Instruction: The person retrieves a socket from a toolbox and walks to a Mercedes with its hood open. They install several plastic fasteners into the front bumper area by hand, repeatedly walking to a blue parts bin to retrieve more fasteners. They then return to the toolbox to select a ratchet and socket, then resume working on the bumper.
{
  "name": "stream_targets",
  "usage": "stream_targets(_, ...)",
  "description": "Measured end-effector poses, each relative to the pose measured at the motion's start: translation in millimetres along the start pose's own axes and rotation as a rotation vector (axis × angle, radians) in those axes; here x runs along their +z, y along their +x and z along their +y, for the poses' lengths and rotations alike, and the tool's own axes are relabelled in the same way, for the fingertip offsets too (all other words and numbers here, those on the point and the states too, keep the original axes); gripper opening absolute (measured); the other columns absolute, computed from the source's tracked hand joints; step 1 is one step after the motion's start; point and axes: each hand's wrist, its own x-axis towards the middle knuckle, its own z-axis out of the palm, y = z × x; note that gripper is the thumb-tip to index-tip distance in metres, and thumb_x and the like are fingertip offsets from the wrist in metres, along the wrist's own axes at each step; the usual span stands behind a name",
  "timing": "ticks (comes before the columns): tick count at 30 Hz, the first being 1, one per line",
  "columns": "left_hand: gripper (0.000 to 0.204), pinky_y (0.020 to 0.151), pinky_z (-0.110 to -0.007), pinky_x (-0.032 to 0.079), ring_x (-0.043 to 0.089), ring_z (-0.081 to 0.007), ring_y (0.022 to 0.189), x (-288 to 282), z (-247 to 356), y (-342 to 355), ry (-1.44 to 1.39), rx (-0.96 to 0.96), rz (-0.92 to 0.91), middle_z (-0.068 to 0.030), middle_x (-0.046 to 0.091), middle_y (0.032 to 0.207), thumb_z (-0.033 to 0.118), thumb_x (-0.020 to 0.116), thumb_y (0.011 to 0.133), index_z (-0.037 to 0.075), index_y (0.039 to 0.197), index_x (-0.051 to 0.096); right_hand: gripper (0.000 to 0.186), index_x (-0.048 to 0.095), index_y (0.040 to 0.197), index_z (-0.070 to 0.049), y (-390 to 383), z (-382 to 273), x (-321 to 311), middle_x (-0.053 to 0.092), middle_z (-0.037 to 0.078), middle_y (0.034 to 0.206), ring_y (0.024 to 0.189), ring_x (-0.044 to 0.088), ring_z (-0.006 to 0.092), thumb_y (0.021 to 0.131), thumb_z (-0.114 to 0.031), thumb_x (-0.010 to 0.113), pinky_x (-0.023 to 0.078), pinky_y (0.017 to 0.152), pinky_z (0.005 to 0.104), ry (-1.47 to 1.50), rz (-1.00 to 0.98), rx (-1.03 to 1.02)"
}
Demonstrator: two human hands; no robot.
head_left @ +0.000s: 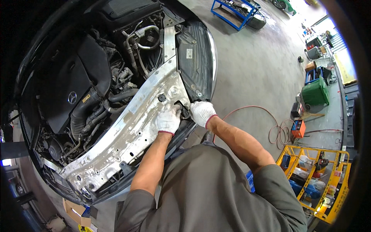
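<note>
Both my hands wear white knitted gloves with dark red cuffs, and they meet at the right part of a scuffed silver metal crossmember (127, 133) at the front of an open car engine bay. Between them is a small black bracket-like part (185, 112); its exact kind is hard to make out. My left hand (169, 118) rests on the crossmember, its fingers bent against the part's left side. At the right side of that part, my right hand (202, 112) has its fingers curled in on it. The gloves cover some of the part.
Behind the crossmember lie a black engine cover (67, 77) and hoses. A headlight (193, 58) adjoins it. On the floor to the right are a red hose (266, 112), an orange box (298, 128), a green bin (315, 92) and a yellow parts cart (301, 154). A blue cart (228, 17) stands farther off.
</note>
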Motion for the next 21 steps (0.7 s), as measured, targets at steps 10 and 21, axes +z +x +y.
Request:
stream_targets(10,0.028,0.092,-0.049,0.054,0.065,-0.0374,0.110,1.3,4.4,0.7,0.016,-0.094,0.052,-0.0146,0.068,0.113,0.034,0.074,0.088,0.015,0.108,0.075,0.021,0.080,0.090,-0.009,7.5,-12.1,-7.3,0.078,0.012,0.085,0.075,0.076,0.0320,0.086,-0.020,0.062,0.053,0.055,0.0541,-0.056,-0.227,0.069)
stream_targets(21,0.036,0.099,-0.051,0.051,0.059,-0.0385,0.120,6.0,1.0,0.0,-0.005,-0.073,0.101,-0.0119,0.066,0.116,0.035,0.077,0.085,0.015,0.114,0.072,0.019,0.072,0.093,-0.006,2.6,-28.7,-9.1,0.072,0.015,0.083,0.071,0.074,0.0324,0.091,-0.017,0.057,0.055,0.054,0.0493,-0.108,-0.101,0.193)
